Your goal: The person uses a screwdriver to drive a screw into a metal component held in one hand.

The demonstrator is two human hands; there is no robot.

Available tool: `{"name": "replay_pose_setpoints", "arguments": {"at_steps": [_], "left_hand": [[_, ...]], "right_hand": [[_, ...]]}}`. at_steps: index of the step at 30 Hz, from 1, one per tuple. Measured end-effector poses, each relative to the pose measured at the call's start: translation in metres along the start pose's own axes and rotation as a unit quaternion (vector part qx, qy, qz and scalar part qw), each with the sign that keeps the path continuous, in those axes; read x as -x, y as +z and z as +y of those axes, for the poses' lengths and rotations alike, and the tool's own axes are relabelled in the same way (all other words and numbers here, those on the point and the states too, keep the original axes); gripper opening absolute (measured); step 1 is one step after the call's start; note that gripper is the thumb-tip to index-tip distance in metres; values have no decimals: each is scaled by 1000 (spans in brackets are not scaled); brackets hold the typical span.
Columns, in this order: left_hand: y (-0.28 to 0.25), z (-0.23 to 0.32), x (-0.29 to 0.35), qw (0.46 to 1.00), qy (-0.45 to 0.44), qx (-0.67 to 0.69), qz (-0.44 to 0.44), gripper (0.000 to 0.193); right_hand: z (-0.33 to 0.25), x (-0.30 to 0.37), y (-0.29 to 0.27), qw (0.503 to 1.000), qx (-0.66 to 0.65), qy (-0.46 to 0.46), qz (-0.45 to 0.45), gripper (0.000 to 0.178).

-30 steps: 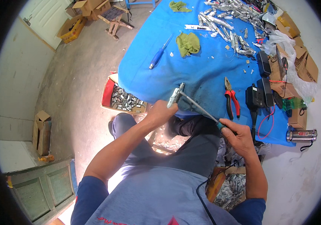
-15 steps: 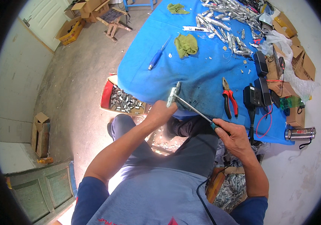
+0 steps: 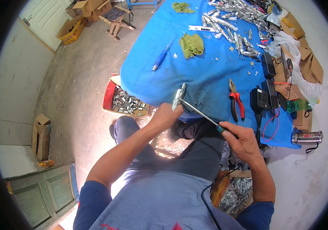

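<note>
My left hand [image 3: 167, 115] is closed around the lower end of a slim whitish-silver strip-like part [image 3: 178, 97], held upright at the near edge of the blue-covered table [image 3: 144, 82]. In my right hand [image 3: 242, 140] is a screwdriver [image 3: 200, 112] with a dark green handle and a long metal shaft. Its tip meets the side of the part just above my left fingers. What exactly the part is, I cannot make out. Red-and-black pliers [image 3: 235, 100] lie on the cloth beyond my right hand. A blue-handled screwdriver [image 3: 161, 58] rests farther left.
A heap of similar silver parts [image 3: 233, 23] covers the far right, near a green cloth [image 3: 191, 46]. Black adapters [image 3: 259, 99], a cable and a metal flashlight [image 3: 307, 137] line the right edge. Below the table's left edge stands a red box [image 3: 108, 96] of small metal pieces.
Both hands stay nearly in place, with the screwdriver tip still against the part. The whole table scene has shifted very slightly to the right in view.
</note>
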State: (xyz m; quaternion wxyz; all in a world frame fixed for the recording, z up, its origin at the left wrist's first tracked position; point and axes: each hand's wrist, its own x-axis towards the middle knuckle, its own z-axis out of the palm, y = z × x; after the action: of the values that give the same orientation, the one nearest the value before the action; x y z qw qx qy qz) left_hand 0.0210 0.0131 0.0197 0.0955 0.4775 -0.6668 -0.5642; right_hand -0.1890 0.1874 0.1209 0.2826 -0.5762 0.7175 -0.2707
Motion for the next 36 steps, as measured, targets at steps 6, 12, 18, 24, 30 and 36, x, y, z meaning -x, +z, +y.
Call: {"name": "replay_pose_setpoints", "arguments": {"at_steps": [6,12,18,24,30,36], "left_hand": [[7,-5,-4,999,3,-22,23,61],[6,-5,-3,999,10,-36,32,62],[10,-6,-6,999,11,-20,37,61],[10,-10,-6,999,-7,-3,41,60],[2,-5,-6,999,0,-29,36,61],[-8,-11,-12,999,-1,-30,21,52]], "right_hand": [[-6,3,3,999,49,-19,4,32],[-39,-7,-13,991,128,-47,-21,32],[-18,-22,-19,987,-79,101,-95,31],[-7,-19,-11,952,-215,186,-115,33],[21,14,37,841,-438,309,-72,44],[19,38,97,746,-592,304,-7,35]]}}
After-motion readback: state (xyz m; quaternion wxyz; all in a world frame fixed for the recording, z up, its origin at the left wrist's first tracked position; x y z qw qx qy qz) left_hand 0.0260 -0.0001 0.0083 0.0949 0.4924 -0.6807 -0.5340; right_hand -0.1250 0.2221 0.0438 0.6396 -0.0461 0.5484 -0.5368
